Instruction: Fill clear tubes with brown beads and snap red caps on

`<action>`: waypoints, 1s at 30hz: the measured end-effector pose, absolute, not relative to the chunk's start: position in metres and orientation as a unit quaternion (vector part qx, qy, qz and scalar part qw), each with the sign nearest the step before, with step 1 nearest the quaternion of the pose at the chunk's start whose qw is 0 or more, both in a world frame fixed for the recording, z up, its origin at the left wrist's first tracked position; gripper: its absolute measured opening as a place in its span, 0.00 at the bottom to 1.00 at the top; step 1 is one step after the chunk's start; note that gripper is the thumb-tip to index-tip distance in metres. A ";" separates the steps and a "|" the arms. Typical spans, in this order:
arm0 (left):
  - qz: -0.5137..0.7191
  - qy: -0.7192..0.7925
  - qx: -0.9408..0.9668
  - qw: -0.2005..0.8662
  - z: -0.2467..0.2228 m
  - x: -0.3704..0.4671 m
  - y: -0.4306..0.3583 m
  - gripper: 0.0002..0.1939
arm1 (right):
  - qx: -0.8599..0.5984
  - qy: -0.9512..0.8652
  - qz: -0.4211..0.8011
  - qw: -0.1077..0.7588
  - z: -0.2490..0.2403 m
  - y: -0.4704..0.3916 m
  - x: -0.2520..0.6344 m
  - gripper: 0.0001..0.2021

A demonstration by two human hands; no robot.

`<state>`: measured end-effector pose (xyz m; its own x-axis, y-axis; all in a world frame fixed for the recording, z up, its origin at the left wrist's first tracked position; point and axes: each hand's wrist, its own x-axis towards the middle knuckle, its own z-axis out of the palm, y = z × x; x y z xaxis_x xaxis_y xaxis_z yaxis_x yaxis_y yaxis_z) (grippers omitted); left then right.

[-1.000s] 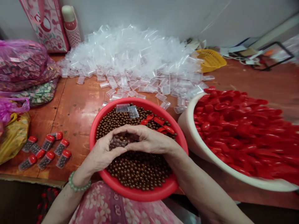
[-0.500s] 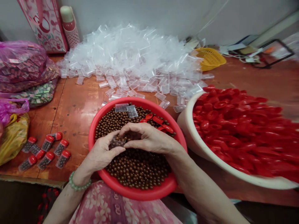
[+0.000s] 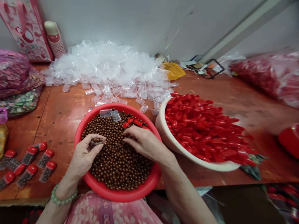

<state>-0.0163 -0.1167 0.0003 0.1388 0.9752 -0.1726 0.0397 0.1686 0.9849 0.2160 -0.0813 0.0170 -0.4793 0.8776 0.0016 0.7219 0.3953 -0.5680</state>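
Note:
My left hand (image 3: 85,154) grips a small clear container (image 3: 97,140) with brown balls inside, its open end up, over the left part of a red basin (image 3: 121,196). Brown balls (image 3: 116,168) fill the basin. Above them on the right is my right hand (image 3: 142,141), thumb and index finger apart, its other fingers curled; nothing shows between them. Two clear empty containers (image 3: 115,116) and a few red caps (image 3: 138,123) lie on the balls near the basin's far rim.
Right of the basin stands a white tub (image 3: 161,123) heaped with red caps (image 3: 201,130). Clear containers (image 3: 102,65) are piled at the back, beside a yellow basket (image 3: 173,71). Several filled, capped containers (image 3: 29,155) lie at left, near purple bags (image 3: 14,71).
The view has swung to the right. My right hand has moved off the container to the right, and its fingertips have parted. My left hand still holds the container.

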 end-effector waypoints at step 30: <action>0.442 0.468 0.387 0.660 0.008 0.000 -0.105 0.18 | -0.438 -0.529 0.547 0.478 0.012 -0.083 0.174 0.10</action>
